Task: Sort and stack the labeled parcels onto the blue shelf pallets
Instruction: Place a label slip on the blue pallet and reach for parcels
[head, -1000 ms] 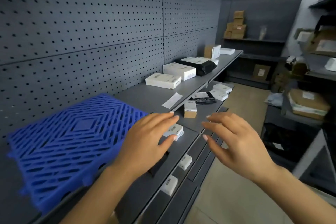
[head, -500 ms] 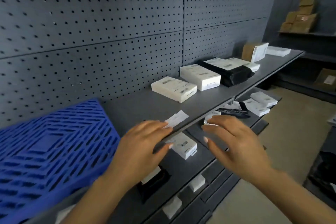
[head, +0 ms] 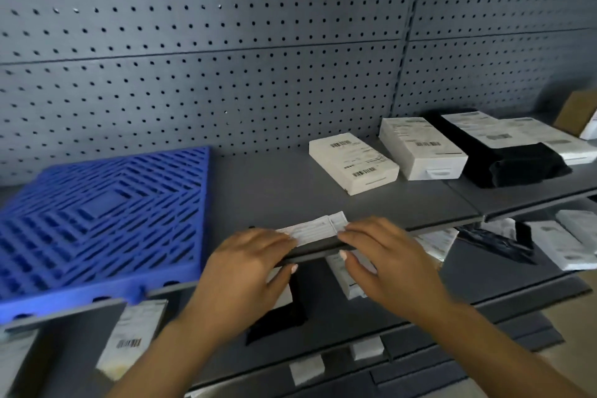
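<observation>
A blue slatted pallet (head: pixel 97 216) lies bare on the left of the grey shelf (head: pixel 281 191). A thin white paper label (head: pixel 315 229) sits at the shelf's front edge. My left hand (head: pixel 245 281) reaches its fingertips to the label's left end, and my right hand (head: pixel 391 265) touches its right end; fingers are relaxed and holding nothing. Further right on the shelf lie two white labeled boxes (head: pixel 352 165), (head: pixel 421 147) and a black bag parcel (head: pixel 510 161) with white labels on top.
Grey pegboard (head: pixel 258 58) backs the shelf. The lower shelf (head: pixel 484 281) holds several small white parcels and dark bags; a labeled packet (head: pixel 132 336) lies at lower left. A brown carton (head: pixel 576 113) stands at far right.
The view has swung left and nearer to the shelf. Both hands moved up and forward from below the shelf edge onto the paper label.
</observation>
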Motion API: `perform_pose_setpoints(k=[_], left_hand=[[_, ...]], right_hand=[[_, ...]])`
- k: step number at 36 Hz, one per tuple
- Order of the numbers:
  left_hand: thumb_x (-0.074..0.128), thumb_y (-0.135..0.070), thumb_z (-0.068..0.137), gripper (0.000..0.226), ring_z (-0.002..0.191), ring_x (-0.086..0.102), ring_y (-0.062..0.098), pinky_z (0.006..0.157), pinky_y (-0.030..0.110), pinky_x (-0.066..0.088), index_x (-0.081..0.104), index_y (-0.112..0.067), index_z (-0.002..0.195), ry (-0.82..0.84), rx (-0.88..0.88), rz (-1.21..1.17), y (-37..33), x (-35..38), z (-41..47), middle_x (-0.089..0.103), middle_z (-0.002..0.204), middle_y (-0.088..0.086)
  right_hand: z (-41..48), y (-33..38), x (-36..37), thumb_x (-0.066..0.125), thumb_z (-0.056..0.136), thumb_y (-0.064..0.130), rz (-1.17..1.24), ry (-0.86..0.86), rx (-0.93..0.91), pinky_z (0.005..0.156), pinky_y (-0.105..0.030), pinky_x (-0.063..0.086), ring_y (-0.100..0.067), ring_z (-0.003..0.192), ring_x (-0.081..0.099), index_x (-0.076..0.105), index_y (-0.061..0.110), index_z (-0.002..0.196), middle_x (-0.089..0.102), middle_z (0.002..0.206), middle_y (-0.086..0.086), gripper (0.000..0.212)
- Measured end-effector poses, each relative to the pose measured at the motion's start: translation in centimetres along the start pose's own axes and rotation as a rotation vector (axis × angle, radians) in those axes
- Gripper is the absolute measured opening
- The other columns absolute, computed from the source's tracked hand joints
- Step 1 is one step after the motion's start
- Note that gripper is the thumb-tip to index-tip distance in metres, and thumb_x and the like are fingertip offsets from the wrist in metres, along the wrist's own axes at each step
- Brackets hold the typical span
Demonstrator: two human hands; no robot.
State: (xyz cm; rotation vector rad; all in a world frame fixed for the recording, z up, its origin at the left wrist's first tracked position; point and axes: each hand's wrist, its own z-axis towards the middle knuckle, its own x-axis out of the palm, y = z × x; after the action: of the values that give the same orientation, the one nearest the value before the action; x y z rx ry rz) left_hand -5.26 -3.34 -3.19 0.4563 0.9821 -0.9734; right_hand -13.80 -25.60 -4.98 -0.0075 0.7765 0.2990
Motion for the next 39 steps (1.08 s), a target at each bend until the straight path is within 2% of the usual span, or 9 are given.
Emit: perform_pose_setpoints(k=[4, 10, 15, 18, 23, 27, 31, 34, 39], left_hand=[[0.051, -0.038, 0.085, 0.034, 0.096, 0.063, 0.013, 0.087, 0.024, 0.045, 0.074, -0.020, 0.104, -0.017, -0.018, -0.024, 0.2, 0.8, -0.4, 0.071, 0.103, -0.007], [0.057, -0.029, 0.086, 0.024, 0.094, 0.059, 0.010, 0.085, 0.024, 0.044, 0.075, -0.018, 0.098, -0.126, 0.020, -0.040, 0.2, 1.0, -1.1, 0.071, 0.100, -0.007], [0.071, -0.015, 0.080, 0.019, 0.095, 0.061, 0.011, 0.082, 0.029, 0.048, 0.076, -0.018, 0.098, -0.193, 0.055, -0.043, 0.4, 1.4, -2.0, 0.071, 0.100, -0.008], [0.072, -0.012, 0.080, 0.019, 0.094, 0.062, 0.011, 0.079, 0.031, 0.050, 0.076, -0.018, 0.098, -0.206, 0.063, -0.049, 0.5, 1.3, -2.3, 0.071, 0.100, -0.008], [0.067, -0.013, 0.085, 0.016, 0.092, 0.064, 0.013, 0.077, 0.031, 0.051, 0.076, -0.017, 0.097, -0.218, 0.072, -0.065, 0.3, 0.9, -2.5, 0.071, 0.099, -0.008], [0.064, -0.012, 0.088, 0.015, 0.090, 0.065, 0.015, 0.073, 0.032, 0.053, 0.076, -0.014, 0.098, -0.235, 0.083, -0.104, 0.1, 0.3, -2.7, 0.071, 0.100, -0.005], [0.067, -0.008, 0.087, 0.015, 0.096, 0.065, 0.016, 0.077, 0.035, 0.053, 0.076, -0.012, 0.099, -0.287, 0.101, -0.121, 0.0, -0.9, -3.3, 0.071, 0.103, -0.003], [0.068, -0.009, 0.088, 0.013, 0.100, 0.065, 0.019, 0.078, 0.037, 0.052, 0.076, -0.010, 0.098, -0.327, 0.123, -0.122, 0.1, -2.2, -4.2, 0.070, 0.105, -0.001], [0.068, -0.014, 0.090, 0.012, 0.095, 0.065, 0.021, 0.077, 0.036, 0.049, 0.076, -0.009, 0.096, -0.362, 0.168, -0.096, 1.1, -5.1, -6.3, 0.070, 0.102, 0.002]], right_hand=[[-0.1, -0.7, 0.7, 0.053, 0.088, 0.026, 0.010, 0.025, -0.005, 0.085, -0.033, 0.050, -0.016, 0.099, 0.056, 0.071, 0.010, 0.103, 0.067, 0.102, -0.002, 0.028], [-0.7, -1.5, 1.2, 0.055, 0.087, 0.024, 0.024, 0.042, 0.003, 0.084, -0.030, 0.050, -0.017, 0.098, 0.059, 0.070, 0.010, 0.104, 0.065, 0.101, -0.002, 0.027], [-0.6, -1.3, 1.0, 0.054, 0.086, 0.028, 0.027, 0.042, -0.005, 0.081, -0.026, 0.050, -0.015, 0.097, 0.056, 0.070, 0.010, 0.104, 0.065, 0.099, 0.000, 0.030], [-0.6, -1.2, 1.1, 0.056, 0.085, 0.030, 0.030, 0.052, -0.007, 0.080, -0.029, 0.052, -0.016, 0.098, 0.056, 0.070, 0.011, 0.105, 0.065, 0.101, 0.000, 0.031], [-0.6, -0.5, 1.2, 0.064, 0.084, 0.028, 0.010, 0.003, -0.074, 0.090, -0.037, 0.048, -0.022, 0.108, 0.056, 0.071, 0.012, 0.101, 0.064, 0.110, -0.005, 0.025], [-0.4, 0.6, 1.1, 0.065, 0.087, 0.016, -0.014, -0.072, -0.215, 0.085, -0.035, 0.047, -0.021, 0.099, 0.059, 0.074, 0.011, 0.093, 0.068, 0.099, -0.003, 0.011], [-0.1, 1.6, 0.8, 0.070, 0.083, 0.007, 0.009, -0.114, -0.254, 0.075, -0.036, 0.050, -0.020, 0.094, 0.058, 0.075, 0.009, 0.088, 0.070, 0.093, -0.003, 0.007], [0.3, 3.0, 0.0, 0.069, 0.085, 0.007, 0.033, -0.156, -0.289, 0.075, -0.035, 0.051, -0.021, 0.091, 0.059, 0.075, 0.007, 0.086, 0.071, 0.091, -0.005, 0.006], [1.3, 6.1, -1.0, 0.070, 0.084, 0.003, 0.040, -0.209, -0.357, 0.075, -0.033, 0.051, -0.024, 0.082, 0.062, 0.076, 0.003, 0.082, 0.071, 0.087, -0.009, 0.006]])
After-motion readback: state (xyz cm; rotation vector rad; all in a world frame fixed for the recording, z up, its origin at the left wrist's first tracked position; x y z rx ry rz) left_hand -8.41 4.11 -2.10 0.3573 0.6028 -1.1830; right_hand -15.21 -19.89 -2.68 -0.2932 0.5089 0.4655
